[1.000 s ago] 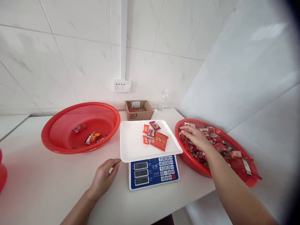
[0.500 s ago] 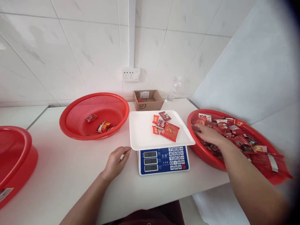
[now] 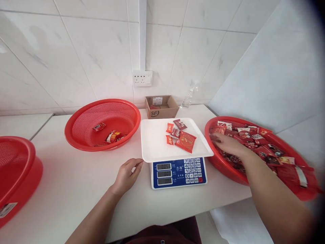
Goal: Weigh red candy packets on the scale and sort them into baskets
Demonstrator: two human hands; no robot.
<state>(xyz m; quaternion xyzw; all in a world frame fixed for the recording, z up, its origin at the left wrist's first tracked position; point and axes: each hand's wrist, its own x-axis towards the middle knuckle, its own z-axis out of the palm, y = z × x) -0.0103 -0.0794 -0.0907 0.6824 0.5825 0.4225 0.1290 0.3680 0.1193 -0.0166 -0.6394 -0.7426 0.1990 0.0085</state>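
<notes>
A blue digital scale (image 3: 179,172) carries a white tray (image 3: 154,142) with several red snack packets (image 3: 180,135) on it. My left hand (image 3: 127,174) rests on the white table beside the scale's left front corner, fingers loosely curled, holding nothing. My right hand (image 3: 226,144) lies palm down inside the red basket (image 3: 308,193) on the right, on a heap of red and dark snack packets (image 3: 254,142). Its fingertips press into the packets; I cannot make out whether they grip one.
A red mesh basket (image 3: 76,132) with a few packets stands left of the scale. Another red basket (image 3: 17,179) sits at the far left edge. A small cardboard box (image 3: 161,107) and a clear plastic bottle (image 3: 189,96) stand against the tiled wall under a socket (image 3: 142,78).
The view has swung left and up, bringing the far-left basket into sight. My right hand has moved slightly deeper into the right basket's packets. My left hand stays by the scale.
</notes>
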